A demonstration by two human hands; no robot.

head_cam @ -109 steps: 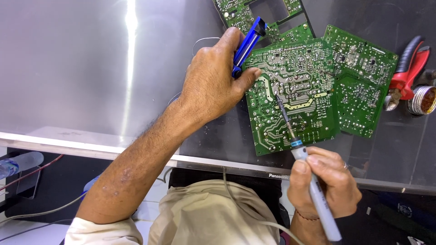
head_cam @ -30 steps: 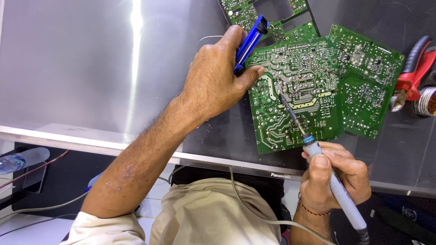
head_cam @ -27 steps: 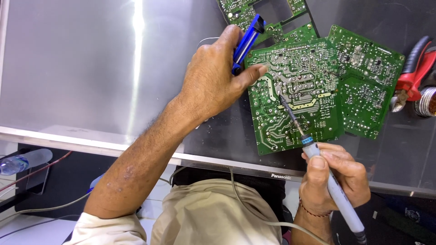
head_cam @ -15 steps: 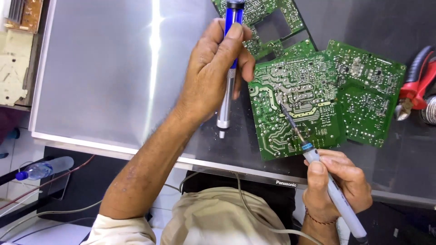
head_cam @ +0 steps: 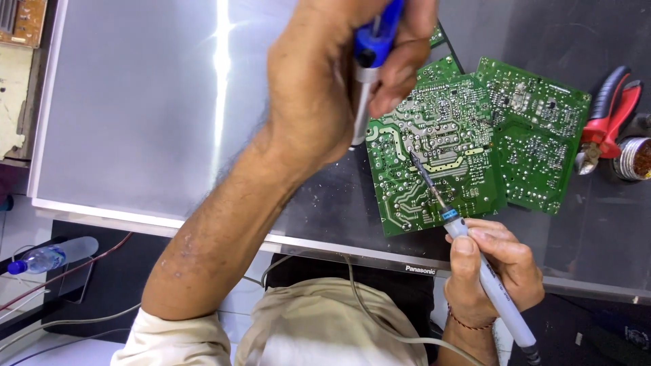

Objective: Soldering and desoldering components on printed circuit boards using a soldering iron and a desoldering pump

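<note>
Grey worktop (head_cam: 135, 122); left hand (head_cam: 325, 81) lifted pump (head_cam: 369, 61) nearer camera

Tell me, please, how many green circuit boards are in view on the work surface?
3. One large green board lies under the soldering iron tip, a second overlaps its right edge, and a third peeks out behind the left hand, mostly hidden.

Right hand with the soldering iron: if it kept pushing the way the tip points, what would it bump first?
The right hand aims the soldering iron up-left. Its tip already seems to meet the green circuit board, though depth is hard to judge.
</note>
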